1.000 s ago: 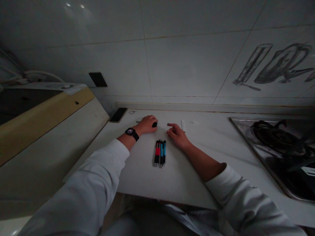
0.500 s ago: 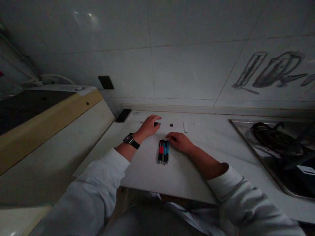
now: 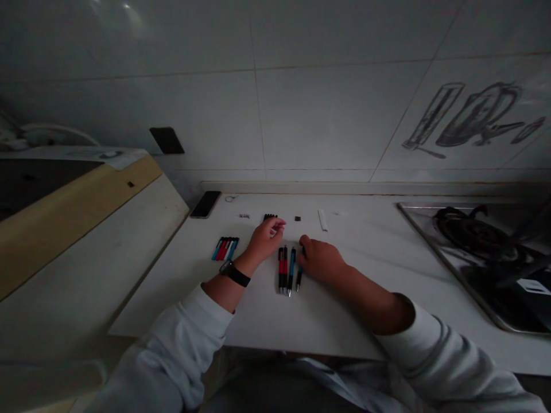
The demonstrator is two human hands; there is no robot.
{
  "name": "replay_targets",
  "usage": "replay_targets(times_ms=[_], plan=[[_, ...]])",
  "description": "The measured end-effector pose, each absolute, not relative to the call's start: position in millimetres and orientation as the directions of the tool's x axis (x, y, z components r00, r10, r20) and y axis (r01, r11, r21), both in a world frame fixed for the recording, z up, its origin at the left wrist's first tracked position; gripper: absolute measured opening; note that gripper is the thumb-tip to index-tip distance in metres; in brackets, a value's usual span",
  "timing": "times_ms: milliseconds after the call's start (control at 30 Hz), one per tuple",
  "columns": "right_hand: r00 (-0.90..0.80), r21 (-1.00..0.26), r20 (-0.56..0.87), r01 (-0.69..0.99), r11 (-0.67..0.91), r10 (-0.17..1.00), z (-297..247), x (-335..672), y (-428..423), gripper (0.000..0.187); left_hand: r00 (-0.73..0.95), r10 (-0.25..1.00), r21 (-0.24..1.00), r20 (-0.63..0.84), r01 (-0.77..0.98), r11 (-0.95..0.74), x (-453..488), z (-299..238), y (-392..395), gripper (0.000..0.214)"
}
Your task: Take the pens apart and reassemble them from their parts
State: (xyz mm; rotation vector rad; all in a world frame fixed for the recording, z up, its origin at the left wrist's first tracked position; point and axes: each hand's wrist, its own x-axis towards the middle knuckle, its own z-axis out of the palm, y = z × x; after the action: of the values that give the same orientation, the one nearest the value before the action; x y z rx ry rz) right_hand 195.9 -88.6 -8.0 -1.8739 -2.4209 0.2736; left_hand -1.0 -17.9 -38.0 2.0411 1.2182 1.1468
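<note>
My left hand (image 3: 266, 238), with a dark watch on its wrist, hovers just in front of a row of small black pieces (image 3: 270, 216). Its fingers are loosely curled and apart, and nothing shows in them. My right hand (image 3: 321, 259) has its fingers closed on the upper end of a blue and black pen (image 3: 299, 280), which lies slightly tilted. Left of that pen are another blue pen (image 3: 291, 269) and two red and black pens (image 3: 282, 271), side by side on the white counter (image 3: 267, 315).
Red, blue and white pen parts (image 3: 225, 249) lie at the left. Tiny metal springs (image 3: 244, 216), a ring (image 3: 231, 198) and a phone (image 3: 205, 204) sit farther back. A small dark square (image 3: 297, 218) and a white strip (image 3: 322, 220) are near the wall. A gas hob (image 3: 469, 269) stands right.
My left hand has drawn back from the black pieces. My right hand has closed on the rightmost blue pen, which now stands apart from its neighbour. The view has shifted, showing the parts at left.
</note>
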Motion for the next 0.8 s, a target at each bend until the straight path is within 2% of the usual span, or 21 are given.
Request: replay_targets(times_ms=[200, 367, 433, 533, 633, 700, 800], plan=[[-0.266, -0.133, -0.099, 0.959, 0.252, 0.959, -6, 188, -98, 0.032, 0.37, 0.828, 0.644, 0.421, 0.52, -0.56, 1, -35, -26, 0.021], [-0.143, -0.067, -0.095, 0.988, 0.137, 0.985, -6, 187, -100, 0.03, 0.447, 0.792, 0.613, 0.416, 0.506, -0.607, 3, -36, -30, 0.022], [-0.123, -0.076, -0.079, 0.99, 0.117, 0.989, -6, 189, -97, 0.03, 0.456, 0.791, 0.614, 0.409, 0.503, -0.608, 2, -36, -30, 0.024], [-0.158, -0.162, -0.031, 0.975, 0.151, 0.987, -7, 195, -89, 0.034, 0.476, 0.776, 0.607, 0.414, 0.491, -0.625, 0, -36, -30, 0.028], [-0.277, -0.308, 0.087, 0.906, 0.29, 0.957, -12, 201, -81, 0.037, 0.502, 0.75, 0.585, 0.431, 0.478, -0.656, 0, -34, -31, 0.035], [-0.337, -0.397, 0.17, 0.837, 0.377, 0.926, -16, 204, -76, 0.035, 0.506, 0.747, 0.564, 0.431, 0.495, -0.661, -1, -31, -31, 0.027], [-0.331, -0.48, 0.242, 0.776, 0.409, 0.912, -23, 211, -67, 0.036, 0.488, 0.757, 0.541, 0.434, 0.531, -0.652, -4, -28, -28, 0.008]])
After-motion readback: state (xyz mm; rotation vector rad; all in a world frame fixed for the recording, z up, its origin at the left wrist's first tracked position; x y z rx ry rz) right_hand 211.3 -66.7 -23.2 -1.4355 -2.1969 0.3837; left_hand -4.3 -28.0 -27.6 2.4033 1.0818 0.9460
